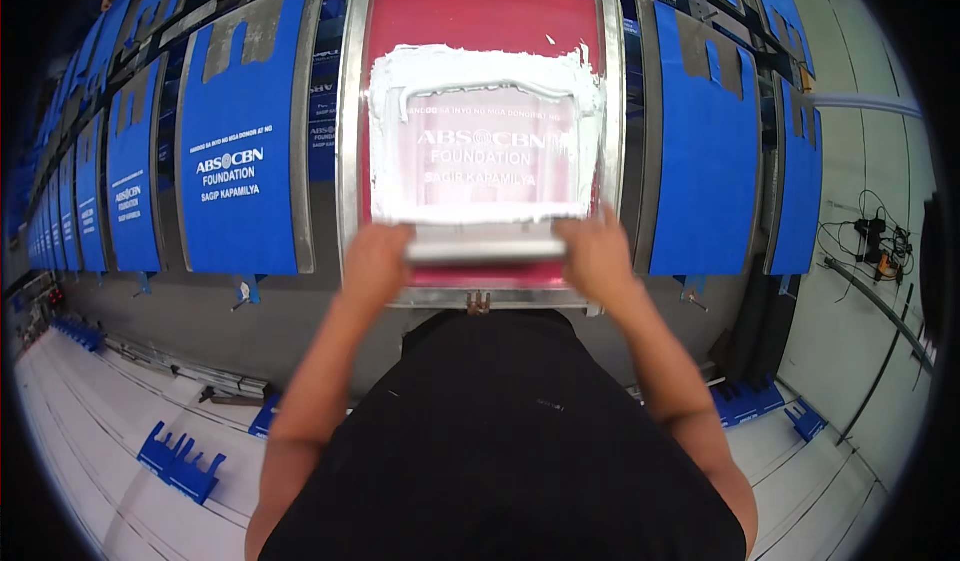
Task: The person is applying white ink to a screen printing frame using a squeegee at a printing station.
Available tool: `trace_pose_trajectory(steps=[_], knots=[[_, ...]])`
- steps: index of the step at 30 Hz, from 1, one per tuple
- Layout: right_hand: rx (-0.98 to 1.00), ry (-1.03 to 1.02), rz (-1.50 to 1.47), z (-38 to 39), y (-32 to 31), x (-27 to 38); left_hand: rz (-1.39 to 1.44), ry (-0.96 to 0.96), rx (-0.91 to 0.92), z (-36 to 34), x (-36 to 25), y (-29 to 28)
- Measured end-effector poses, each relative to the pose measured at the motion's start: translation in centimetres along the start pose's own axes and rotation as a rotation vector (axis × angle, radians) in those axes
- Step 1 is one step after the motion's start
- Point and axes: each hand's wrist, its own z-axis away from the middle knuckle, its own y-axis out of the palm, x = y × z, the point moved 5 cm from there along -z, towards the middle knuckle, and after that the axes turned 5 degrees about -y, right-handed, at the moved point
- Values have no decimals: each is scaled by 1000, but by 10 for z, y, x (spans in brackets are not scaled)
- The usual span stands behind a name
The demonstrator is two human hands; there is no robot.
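Note:
A screen-printing frame (612, 91) with metal edges and red mesh lies in front of me. White ink (455, 64) rings its middle in a thick smear, and pale lettering shows through the mesh there. Across the near part of the mesh lies a wide squeegee (485, 251), with white ink along its far edge. My left hand (378, 261) is closed round its left end. Its right end is in the grip of my right hand (597, 258). Both hands are slightly blurred, and the squeegee's blade is hidden under its body.
Blue plastic bags with white print, such as one at left (245, 166) and one at right (705, 151), lie flat on boards in a row either side. Blue cut pieces (180, 461) lie on the pale floor behind. Cables (880, 246) and a rod lie at right.

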Motion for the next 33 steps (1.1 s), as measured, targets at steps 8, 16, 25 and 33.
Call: trace_pose_trajectory(steps=[8, 16, 25, 33], knots=[[-132, -15, 190, -137, -25, -61, -86, -26, -160, -149, 16, -37], [89, 32, 61, -21, -16, -1, -35, -16, 18, -26, -2, -21], [-84, 20, 198, -143, -38, -59, -79, 30, -184, -162, 13, -44], [36, 51, 71, 3, -3, 7, -45, 23, 18, -12, 2, -4]])
